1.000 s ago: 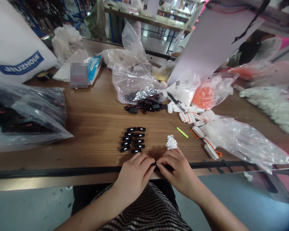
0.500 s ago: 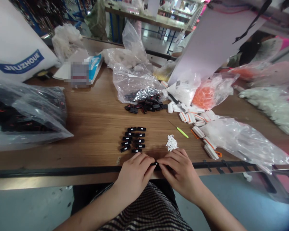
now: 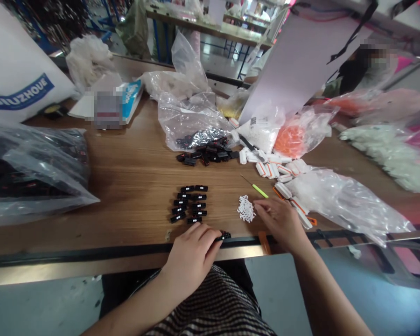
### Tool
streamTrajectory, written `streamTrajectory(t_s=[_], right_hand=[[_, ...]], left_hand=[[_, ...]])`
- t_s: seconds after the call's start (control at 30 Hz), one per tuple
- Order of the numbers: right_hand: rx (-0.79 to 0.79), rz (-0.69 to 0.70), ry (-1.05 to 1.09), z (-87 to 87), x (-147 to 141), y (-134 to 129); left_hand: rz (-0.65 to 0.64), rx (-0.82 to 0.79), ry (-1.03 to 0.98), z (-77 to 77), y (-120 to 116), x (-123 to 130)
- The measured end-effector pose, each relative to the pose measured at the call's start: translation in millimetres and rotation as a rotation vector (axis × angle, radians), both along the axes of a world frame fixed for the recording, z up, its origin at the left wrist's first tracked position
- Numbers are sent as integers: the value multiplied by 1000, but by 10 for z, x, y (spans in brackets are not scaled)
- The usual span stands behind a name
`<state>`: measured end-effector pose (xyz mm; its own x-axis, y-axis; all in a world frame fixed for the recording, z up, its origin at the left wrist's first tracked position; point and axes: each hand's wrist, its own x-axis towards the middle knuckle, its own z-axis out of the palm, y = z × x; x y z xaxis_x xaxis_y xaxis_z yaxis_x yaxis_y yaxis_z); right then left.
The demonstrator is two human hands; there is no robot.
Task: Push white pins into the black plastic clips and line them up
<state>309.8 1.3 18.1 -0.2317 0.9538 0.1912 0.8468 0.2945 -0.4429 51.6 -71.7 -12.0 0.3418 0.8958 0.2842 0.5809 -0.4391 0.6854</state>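
Observation:
My left hand [image 3: 196, 247] is closed on a small black connector [image 3: 225, 236] at the table's front edge, its fingers covering part of it. My right hand [image 3: 280, 221] hovers at the right side of a heap of tiny white plugs [image 3: 246, 209]. Its fingers are stretched toward the heap and look apart, with nothing visible in them. Beyond my left hand, several black connectors [image 3: 199, 205] with white dots lie in two rough columns. Past the heap lies a thin pick with a yellow-green handle [image 3: 260, 191].
A pile of black connectors [image 3: 213, 153] spills from a clear plastic bag [image 3: 192, 116]. White housings with orange seals [image 3: 266, 169] lie at right, beside another clear bag [image 3: 346, 200]. A large bag of black parts [image 3: 35, 163] stands at left. An orange strip [image 3: 264, 242] shows at the front edge.
My right hand has left the black connector and moved right and away from me to the white heap. My left hand keeps its hold. The whole view has shifted slightly.

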Motion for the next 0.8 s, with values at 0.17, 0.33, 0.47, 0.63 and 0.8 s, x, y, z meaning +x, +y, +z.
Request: streamTrajectory(t_s=[0.17,0.33,0.47,0.63,0.8], right_hand=[[-133,22,59,-31,65,331],[-142,76,14,21,-51,426],[-166,50,16,27,-47,468],[-160,31,123,92,-124,264],[-255,256,267,135,-415,-242]], left_hand=[[-2,-4,1,-10,0,-2],[-6,-9,-5,-14,-9,-2],[-4,-10,-11,-7,-6,-5],[-10,-9,-16,12,1,-6],[-7,-27,8,18,-11,-1]])
